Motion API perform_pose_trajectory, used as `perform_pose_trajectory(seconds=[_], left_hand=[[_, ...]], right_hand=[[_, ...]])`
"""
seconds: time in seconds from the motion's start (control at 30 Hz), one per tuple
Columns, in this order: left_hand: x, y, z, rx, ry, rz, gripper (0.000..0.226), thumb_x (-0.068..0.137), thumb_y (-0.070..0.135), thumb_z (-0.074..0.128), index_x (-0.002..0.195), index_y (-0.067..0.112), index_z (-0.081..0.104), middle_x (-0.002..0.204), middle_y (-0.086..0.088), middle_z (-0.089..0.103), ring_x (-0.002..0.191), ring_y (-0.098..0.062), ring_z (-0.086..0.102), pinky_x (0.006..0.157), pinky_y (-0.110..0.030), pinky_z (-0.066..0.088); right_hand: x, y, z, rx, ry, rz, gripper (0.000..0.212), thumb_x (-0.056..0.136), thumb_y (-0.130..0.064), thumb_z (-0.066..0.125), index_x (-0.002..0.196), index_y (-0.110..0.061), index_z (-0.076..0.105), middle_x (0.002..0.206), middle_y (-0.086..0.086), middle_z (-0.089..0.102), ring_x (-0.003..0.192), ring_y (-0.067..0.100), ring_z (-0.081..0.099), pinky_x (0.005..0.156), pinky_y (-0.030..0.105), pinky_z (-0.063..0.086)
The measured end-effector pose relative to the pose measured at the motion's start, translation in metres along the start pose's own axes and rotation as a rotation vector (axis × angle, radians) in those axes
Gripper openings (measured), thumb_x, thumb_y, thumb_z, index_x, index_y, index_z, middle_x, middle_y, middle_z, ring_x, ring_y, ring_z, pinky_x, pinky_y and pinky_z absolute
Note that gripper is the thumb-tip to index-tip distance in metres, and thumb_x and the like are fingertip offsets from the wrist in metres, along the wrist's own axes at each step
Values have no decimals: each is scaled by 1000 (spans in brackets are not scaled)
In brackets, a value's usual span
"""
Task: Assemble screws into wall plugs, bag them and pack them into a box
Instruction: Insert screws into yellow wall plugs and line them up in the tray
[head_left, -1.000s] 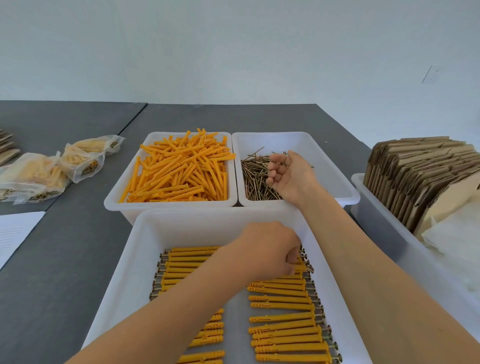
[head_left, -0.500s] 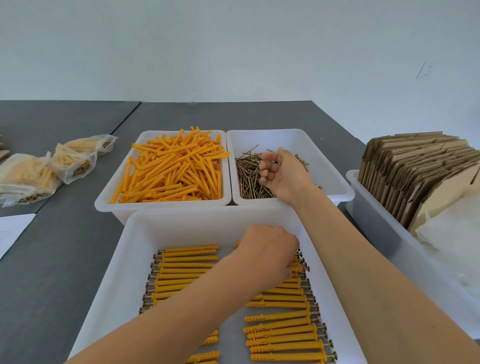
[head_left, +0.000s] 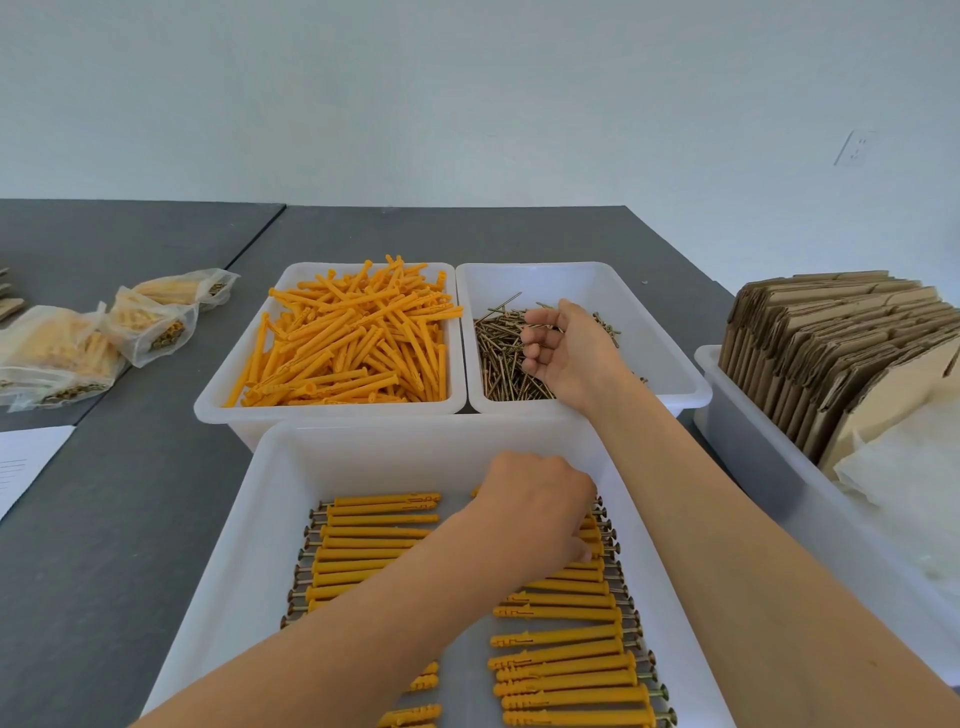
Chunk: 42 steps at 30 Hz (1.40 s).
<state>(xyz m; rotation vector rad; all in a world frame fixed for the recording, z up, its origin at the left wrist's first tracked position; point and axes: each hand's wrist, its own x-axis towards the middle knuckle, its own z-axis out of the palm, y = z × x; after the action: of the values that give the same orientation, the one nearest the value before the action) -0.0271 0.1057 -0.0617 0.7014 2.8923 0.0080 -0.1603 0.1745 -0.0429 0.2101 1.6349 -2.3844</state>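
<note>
Bins, three white ones, on grey table (head_left: 130, 519). Far left bin (head_left: 228, 395) holds loose orange wall plugs (head_left: 353, 343) piled at all angles. Far right bin (head_left: 670, 364) holds loose screws (head_left: 498, 353), heaped toward its left side. Near tray (head_left: 260, 545) holds assembled plugs (head_left: 561, 670) in two columns, long axes running left-right; left column has screw heads pointing left, right column has heads pointing right.

Right hand (head_left: 566, 353) over the screw heap, fingers curled (whether it holds a screw: cannot tell). Left hand (head_left: 535, 499) fisted, knuckles up, on the top of the right column; its grip is hidden.

Fourth bin (head_left: 748, 441) at right: upright flat cardboard (head_left: 831, 353). Filled bags (head_left: 150, 322) lie far left.
</note>
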Motion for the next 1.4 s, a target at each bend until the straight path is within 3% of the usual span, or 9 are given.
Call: perform_pose_trajectory(seconds=[0.4, 0.63, 0.8, 0.9, 0.97, 1.07, 1.13, 1.27, 1.4], left_hand=[[2, -1, 8, 28, 35, -2, 31, 92, 49, 58, 80, 22, 52, 72, 3, 46, 71, -22, 50, 63, -32, 36], [2, -5, 4, 8, 14, 33, 32, 89, 51, 63, 82, 21, 58, 79, 2, 55, 75, -22, 54, 66, -31, 43], [1, -11, 2, -9, 4, 81, 31, 86, 51, 67, 78, 23, 56, 75, 5, 52, 73, -19, 53, 61, -29, 36], [2, -21, -6, -22, 86, 64, 33, 87, 55, 62, 74, 26, 53, 72, 8, 50, 74, -18, 53, 58, -29, 32], [2, -32, -16, -49, 199, 29, 35, 90, 56, 56, 71, 27, 49, 70, 9, 49, 74, -16, 53, 56, -28, 30], [-1, -55, -32, -80, 415, -66, 32, 94, 51, 51, 72, 27, 52, 67, 11, 52, 71, -10, 53, 50, -24, 29], [-5, -73, -38, -101, 546, -166, 25, 95, 45, 48, 80, 29, 57, 69, 11, 57, 72, -9, 55, 51, -24, 36], [-9, -102, -37, -112, 655, -398, 13, 97, 36, 48, 98, 29, 59, 90, 11, 61, 88, -14, 56, 61, -30, 46], [-14, -121, -33, -52, 401, -590, 37, 96, 44, 50, 126, 22, 52, 130, -8, 48, 126, -30, 38, 93, -44, 44]], right_hand=[[-2, 0, 3, -44, -3, -19, 44, 107, -29, 30, 84, -8, 61, 59, 5, 58, 49, 14, 48, 50, 26, 42], [-5, -1, 4, -89, -14, -29, 42, 107, -28, 30, 85, -8, 60, 62, 6, 57, 52, 14, 46, 53, 26, 41], [-5, 0, 4, -105, -22, -27, 40, 107, -26, 31, 85, -8, 60, 63, 6, 57, 52, 14, 46, 53, 26, 42], [-5, 1, 6, -172, -1, -47, 31, 103, -17, 36, 85, -8, 59, 64, 7, 58, 51, 15, 47, 51, 25, 42], [-5, 5, 7, -426, 73, -209, 23, 98, -10, 41, 85, -7, 61, 66, 6, 60, 54, 15, 49, 52, 25, 44], [-4, 15, 7, -995, 259, -615, 16, 93, -12, 49, 82, -10, 60, 73, 5, 62, 62, 16, 50, 60, 31, 45], [-6, 18, 5, -1184, 314, -683, 16, 92, -15, 49, 78, -13, 56, 73, 3, 60, 63, 19, 50, 56, 31, 42], [-6, 21, 0, -1571, 139, -331, 17, 93, -23, 45, 83, -12, 55, 77, 2, 56, 75, 24, 54, 64, 33, 44], [-8, 17, 2, -1682, 38, -146, 28, 96, -34, 35, 78, -17, 48, 78, 0, 53, 78, 24, 53, 76, 36, 42]])
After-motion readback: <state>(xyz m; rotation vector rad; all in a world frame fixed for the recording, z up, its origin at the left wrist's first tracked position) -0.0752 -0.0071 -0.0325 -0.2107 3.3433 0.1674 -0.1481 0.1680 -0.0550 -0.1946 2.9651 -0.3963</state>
